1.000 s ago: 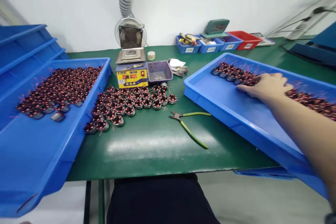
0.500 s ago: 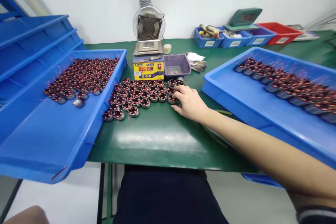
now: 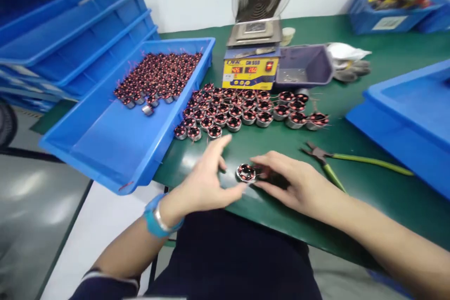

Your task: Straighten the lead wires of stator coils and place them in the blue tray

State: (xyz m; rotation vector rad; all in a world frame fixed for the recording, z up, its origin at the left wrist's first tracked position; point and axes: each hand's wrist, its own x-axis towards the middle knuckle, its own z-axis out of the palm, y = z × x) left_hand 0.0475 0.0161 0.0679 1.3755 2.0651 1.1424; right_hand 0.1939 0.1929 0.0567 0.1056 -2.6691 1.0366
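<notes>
A round metal coil part (image 3: pixel 245 173) with copper windings is near the table's front edge, between my two hands. My right hand (image 3: pixel 286 178) has its thumb and fingers closed on the part's right side. On the other side, my left hand (image 3: pixel 211 178) is open, thumb and fingers spread, just left of the part. Behind them stand rows of similar coil parts (image 3: pixel 234 124) on the green table (image 3: pixel 197 154). Green-handled pliers (image 3: pixel 328 157) lie to the right of my right hand.
A blue tray (image 3: pixel 101 136) of coil parts stands left, beside stacked blue trays (image 3: pixel 116 23). Another blue tray (image 3: pixel 404 108) is at right. At the back are a yellow device (image 3: pixel 249 73), a purple bin (image 3: pixel 305 63), gloves (image 3: pixel 349 68) and a blue tool bin (image 3: pixel 390 21).
My right hand has moved from the rows to the front with one coil part. My left hand has come in beside it. The view has shifted, and the pliers now show fully.
</notes>
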